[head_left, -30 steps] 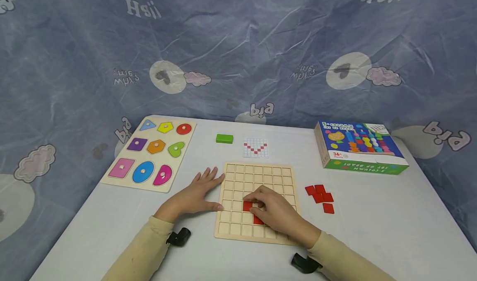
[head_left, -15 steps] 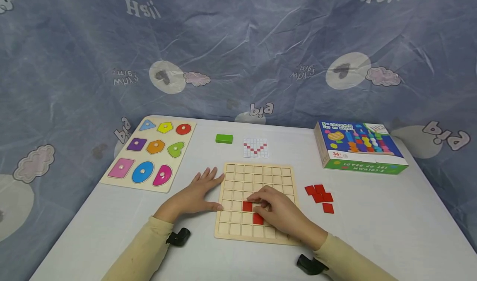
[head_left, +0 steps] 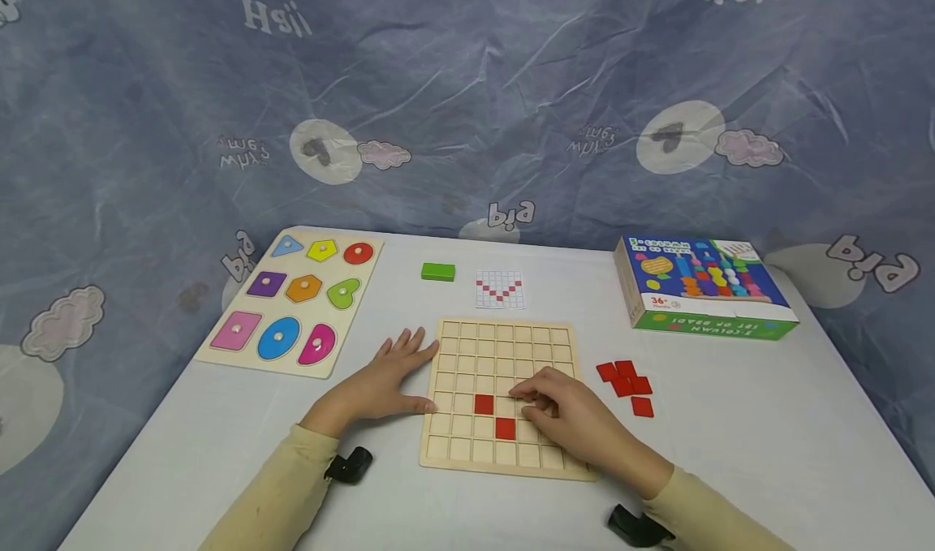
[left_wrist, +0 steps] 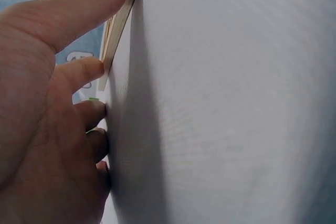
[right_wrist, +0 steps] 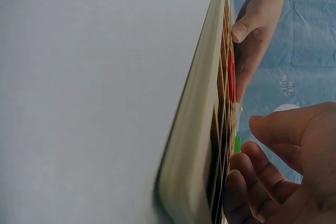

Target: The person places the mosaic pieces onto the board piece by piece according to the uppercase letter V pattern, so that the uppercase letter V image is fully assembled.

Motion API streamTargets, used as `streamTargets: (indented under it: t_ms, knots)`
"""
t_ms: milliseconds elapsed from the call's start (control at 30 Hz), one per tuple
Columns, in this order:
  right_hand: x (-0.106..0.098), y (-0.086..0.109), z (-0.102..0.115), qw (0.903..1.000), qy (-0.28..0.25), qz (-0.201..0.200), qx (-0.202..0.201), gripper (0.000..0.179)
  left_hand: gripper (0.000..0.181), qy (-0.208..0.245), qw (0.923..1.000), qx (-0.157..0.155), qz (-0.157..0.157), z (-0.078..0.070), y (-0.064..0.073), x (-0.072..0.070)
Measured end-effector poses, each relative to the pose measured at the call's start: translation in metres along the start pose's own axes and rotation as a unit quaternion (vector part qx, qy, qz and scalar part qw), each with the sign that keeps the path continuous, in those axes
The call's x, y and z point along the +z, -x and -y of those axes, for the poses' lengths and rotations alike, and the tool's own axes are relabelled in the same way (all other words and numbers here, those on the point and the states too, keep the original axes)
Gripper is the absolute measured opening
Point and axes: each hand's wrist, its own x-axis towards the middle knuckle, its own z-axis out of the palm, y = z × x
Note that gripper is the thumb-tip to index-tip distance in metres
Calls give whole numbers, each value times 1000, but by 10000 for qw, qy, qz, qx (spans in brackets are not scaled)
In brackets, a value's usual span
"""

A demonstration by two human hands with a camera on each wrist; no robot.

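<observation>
A wooden grid board (head_left: 504,356) lies on the white table with two red square tiles set in its cells, one tile (head_left: 484,405) a row above and left of the other tile (head_left: 506,428). My left hand (head_left: 380,385) rests spread at the board's left edge; its thumb (left_wrist: 89,6) and forefinger touch that edge. Over the board's right half hovers my right hand (head_left: 573,413), fingers loosely bent. Thumb and fingers stand apart with nothing between them in the right wrist view. Several loose red tiles (head_left: 623,386) lie right of the board.
Behind the board lie a pattern card (head_left: 500,289) with a red V and a green block (head_left: 438,272). A shape puzzle board (head_left: 292,303) sits at the back left, a bead-set box (head_left: 704,283) at the back right. A patterned cloth (head_left: 453,105) hangs behind the table.
My right hand has drawn back to the right from the two red tiles, so both show fully in their cells. The left hand has stayed in place.
</observation>
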Motion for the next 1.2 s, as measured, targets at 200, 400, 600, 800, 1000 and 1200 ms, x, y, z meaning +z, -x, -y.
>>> streamTargets:
  t_ms: [200, 400, 600, 800, 1000, 1200]
  knots:
    - [-11, 8, -6, 9999, 51, -122, 40, 26, 101, 30, 10000, -3, 16, -1, 0, -1]
    - [-23, 17, -15, 9996, 99, -224, 173, 26, 101, -12, 10000, -34, 43, 0, 1, 0]
    - [-35, 28, -27, 9985, 321, -388, 226, 27, 101, 17, 10000, -13, 17, 1, 1, 0]
    - [-47, 39, -41, 9967, 510, -608, 174, 25, 100, 10, 10000, 15, 14, 0, 1, 0]
    - [-60, 48, -55, 9931, 882, -654, 409, 27, 101, -21, 10000, -10, 6, -1, 1, -1]
    - [-71, 56, -69, 9906, 989, -730, 605, 28, 100, -19, 10000, -24, 8, -2, 2, -1]
